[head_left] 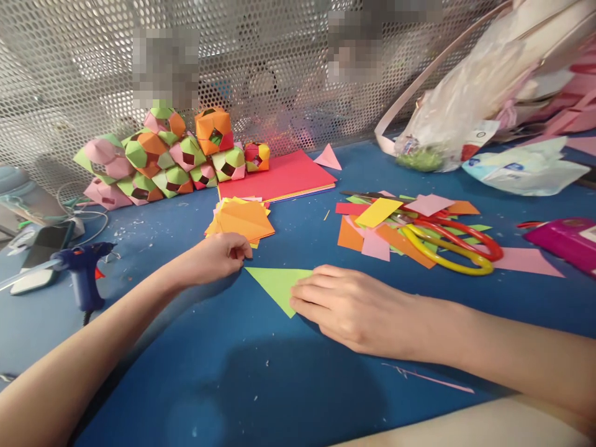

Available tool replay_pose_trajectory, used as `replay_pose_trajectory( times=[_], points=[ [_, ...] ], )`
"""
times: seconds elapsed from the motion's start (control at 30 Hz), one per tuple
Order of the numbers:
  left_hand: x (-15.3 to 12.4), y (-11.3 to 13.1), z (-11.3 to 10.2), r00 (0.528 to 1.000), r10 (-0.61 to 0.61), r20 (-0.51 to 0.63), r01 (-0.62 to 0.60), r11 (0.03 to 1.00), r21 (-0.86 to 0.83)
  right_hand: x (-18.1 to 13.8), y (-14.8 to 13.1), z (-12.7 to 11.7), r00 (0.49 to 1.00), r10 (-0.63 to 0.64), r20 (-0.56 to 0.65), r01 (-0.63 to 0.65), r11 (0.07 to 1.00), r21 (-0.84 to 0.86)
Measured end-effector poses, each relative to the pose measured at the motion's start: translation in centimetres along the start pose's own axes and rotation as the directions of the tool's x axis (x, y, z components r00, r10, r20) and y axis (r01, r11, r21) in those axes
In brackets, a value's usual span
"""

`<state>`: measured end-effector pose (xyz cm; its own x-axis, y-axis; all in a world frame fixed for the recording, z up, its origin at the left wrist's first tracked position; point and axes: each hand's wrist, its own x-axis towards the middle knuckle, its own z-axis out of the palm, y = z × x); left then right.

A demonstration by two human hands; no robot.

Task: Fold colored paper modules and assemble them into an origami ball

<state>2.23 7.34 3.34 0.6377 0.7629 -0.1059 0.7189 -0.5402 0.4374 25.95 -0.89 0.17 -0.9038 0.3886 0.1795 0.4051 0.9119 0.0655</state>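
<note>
A light green sheet of paper [275, 283], folded into a triangle, lies on the blue table with one point toward me. My right hand [347, 307] rests on its right part, fingers together and laid flat over the paper, covering that corner. My left hand [228, 253] is just above the triangle's left tip, its fingers curled in and nothing visible in them. Beyond my left hand sits a stack of orange and yellow paper squares [242, 220].
Folded paper balls [146, 152] are piled at the back left beside red paper sheets [284, 174]. Scissors with red and yellow handles [447, 257] lie among paper scraps [376, 243] on the right. A blue glue gun [86, 273] and a phone [44, 251] are at left.
</note>
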Motion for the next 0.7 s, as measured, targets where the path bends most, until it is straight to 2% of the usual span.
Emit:
replay_pose_trajectory(
  times=[0.07,0.1,0.17,0.23,0.27,0.4,0.47,0.53,0.6,0.7],
  points=[
    [-0.8,1.9,0.6,0.99,0.066,-0.121,-0.056,0.995,0.084,-0.1,0.0,0.1,1.0,0.001,0.004,-0.001,1.0,-0.011],
    [-1.3,2.9,1.2,0.984,0.131,-0.119,-0.118,0.987,0.113,-0.1,0.0,0.2,1.0,-0.001,0.003,0.001,1.0,-0.016],
    [-2.2,4.8,2.7,0.965,0.26,-0.016,-0.254,0.953,0.167,-0.1,-0.1,0.5,1.0,0.0,-0.008,0.0,1.0,-0.015],
    [-2.9,6.0,4.4,0.952,0.304,0.045,-0.304,0.913,0.271,-0.1,0.0,0.6,1.0,0.014,-0.025,-0.013,1.0,0.016],
    [-3.1,6.2,5.0,0.947,0.319,0.035,-0.312,0.889,0.334,-0.1,0.0,0.6,0.999,0.027,-0.037,-0.025,0.998,0.049],
    [-3.3,6.0,6.0,0.944,0.324,0.071,-0.324,0.86,0.394,-0.2,1.3,-0.4,0.983,0.125,-0.137,-0.085,0.96,0.268],
    [-3.2,5.8,5.8,0.948,0.303,0.096,-0.316,0.869,0.381,-0.4,2.4,-1.0,0.945,0.242,-0.221,-0.151,0.92,0.361],
    [-3.1,5.7,5.5,0.951,0.29,0.11,-0.31,0.869,0.386,-0.7,3.3,-1.6,0.899,0.358,-0.251,-0.245,0.889,0.388],
    [-3.1,5.7,5.5,0.951,0.288,0.113,-0.309,0.866,0.393,-1.0,3.8,-1.9,0.89,0.397,-0.225,-0.303,0.883,0.358],
    [-3.1,6.0,5.6,0.953,0.284,0.105,-0.302,0.866,0.399,-1.0,3.8,-1.9,0.929,0.361,-0.08,-0.323,0.898,0.299]
  ],
)
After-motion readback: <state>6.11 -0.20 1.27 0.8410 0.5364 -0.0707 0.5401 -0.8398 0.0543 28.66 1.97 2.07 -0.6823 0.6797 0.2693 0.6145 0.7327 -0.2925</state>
